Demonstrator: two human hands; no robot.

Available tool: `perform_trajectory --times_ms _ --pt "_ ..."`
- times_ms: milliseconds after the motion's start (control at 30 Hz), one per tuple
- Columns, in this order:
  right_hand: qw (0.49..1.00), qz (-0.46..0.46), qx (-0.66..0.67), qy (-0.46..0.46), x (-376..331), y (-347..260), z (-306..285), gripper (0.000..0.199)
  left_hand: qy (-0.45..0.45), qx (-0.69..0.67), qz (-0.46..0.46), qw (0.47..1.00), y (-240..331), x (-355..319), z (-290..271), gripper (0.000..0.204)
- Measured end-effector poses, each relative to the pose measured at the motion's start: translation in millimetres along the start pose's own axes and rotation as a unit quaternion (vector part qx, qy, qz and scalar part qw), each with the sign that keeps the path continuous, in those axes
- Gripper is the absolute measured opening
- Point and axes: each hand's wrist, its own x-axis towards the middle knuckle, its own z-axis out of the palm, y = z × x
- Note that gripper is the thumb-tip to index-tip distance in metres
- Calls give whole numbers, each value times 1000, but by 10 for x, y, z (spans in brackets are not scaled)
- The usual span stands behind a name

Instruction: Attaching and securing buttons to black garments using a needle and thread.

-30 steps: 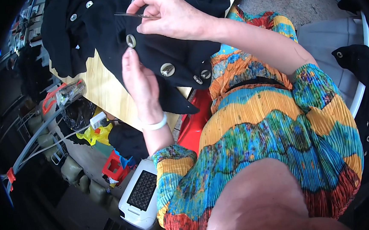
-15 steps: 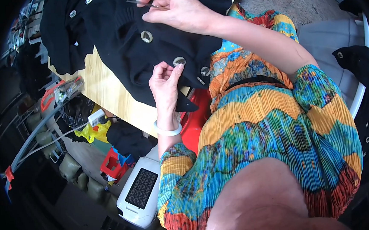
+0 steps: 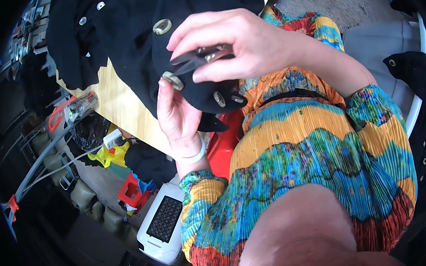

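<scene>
A black knit garment (image 3: 123,45) with large, marbled round buttons lies over a light wooden table (image 3: 128,116). My left hand (image 3: 180,118) is closed on one button (image 3: 172,80), thumb and fingers pinching it at the garment's edge, which is lifted and curled. In my right hand (image 3: 253,43) is a pair of thread snips (image 3: 199,60), blades pointing left, just above and beside that button. The blade tips are blurred, and any thread there is too fine to make out. Another button (image 3: 162,27) sits farther up the cloth, and one (image 3: 219,99) lies nearer me.
A red stool (image 3: 227,137) stands under the table's near edge. Left of the table are a clear container (image 3: 82,105), a white bottle (image 3: 113,138) and a yellow bag (image 3: 113,156). Below is a white case with a black grille (image 3: 164,218). More black garments (image 3: 414,82) hang over a chair at right.
My right hand has come down toward my left, bringing the snips close to the pinched button. My left hand has raised and turned the garment's edge, tilting the button.
</scene>
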Motion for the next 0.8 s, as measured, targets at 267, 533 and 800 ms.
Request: perform_trajectory --times_ms 267,533,800 --pt "994 -27 -108 8 -71 119 -23 15 49 51 -13 997 -149 173 30 30" --pt "987 -41 -153 9 -80 58 -116 18 12 240 0 971 -19 82 136 29" --pt "949 237 154 140 -88 -204 -314 24 -67 264 74 959 -48 12 -15 49"
